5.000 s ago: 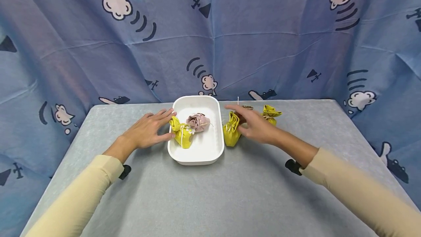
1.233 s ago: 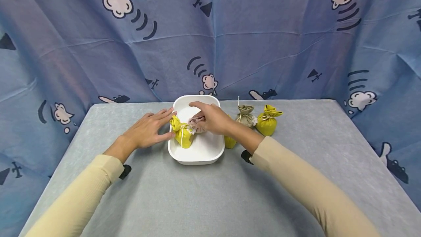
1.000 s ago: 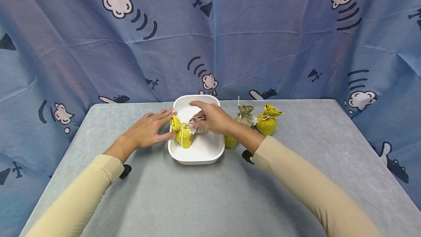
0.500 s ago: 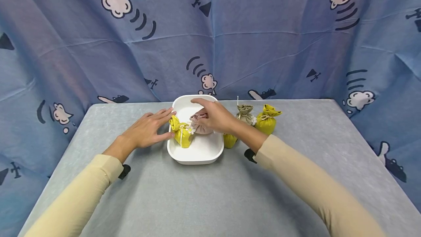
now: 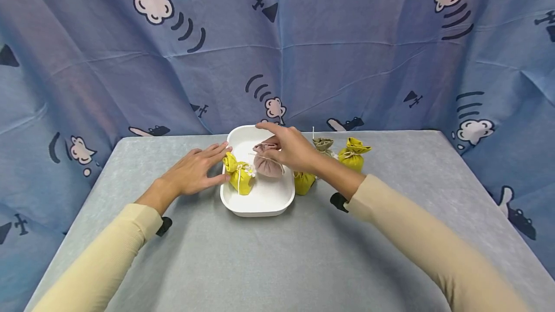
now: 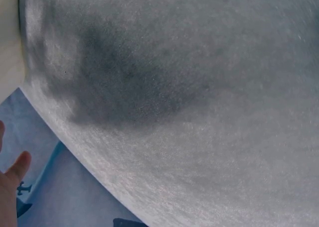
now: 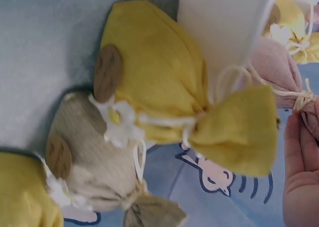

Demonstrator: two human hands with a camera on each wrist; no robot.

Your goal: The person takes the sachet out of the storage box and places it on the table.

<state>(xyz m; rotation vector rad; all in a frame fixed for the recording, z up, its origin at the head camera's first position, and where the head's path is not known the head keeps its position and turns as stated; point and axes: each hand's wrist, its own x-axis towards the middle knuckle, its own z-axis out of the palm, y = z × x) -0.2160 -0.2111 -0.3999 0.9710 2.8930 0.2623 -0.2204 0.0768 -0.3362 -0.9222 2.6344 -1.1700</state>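
Note:
My right hand [image 5: 296, 150] pinches the gathered neck of a pink drawstring pouch [image 5: 268, 167] inside a white tray [image 5: 257, 210]. The pouch stands upright with its cord loose; in the right wrist view, fingertips meet the pouch [image 7: 274, 62] near its tied cord. My left hand [image 5: 192, 170] rests at the tray's left rim with fingers spread and straight. Beside those fingertips, a yellow pouch [image 5: 244, 183] with a white flower leans inside the tray. Only part of the left hand [image 6: 10, 187] shows in the left wrist view.
Right of the tray stand a yellow pouch [image 5: 304, 184], a beige pouch [image 5: 323, 144] and another yellow pouch [image 5: 352, 156], partly behind my right forearm. They sit close together on the grey table [image 5: 260, 264]. A blue patterned cloth [image 5: 338, 61] hangs behind.
From the pouches outside the tray, my right hand has moved left to the pink pouch. That pouch, lying down before, is now upright and slightly farther right. My left hand has stayed put.

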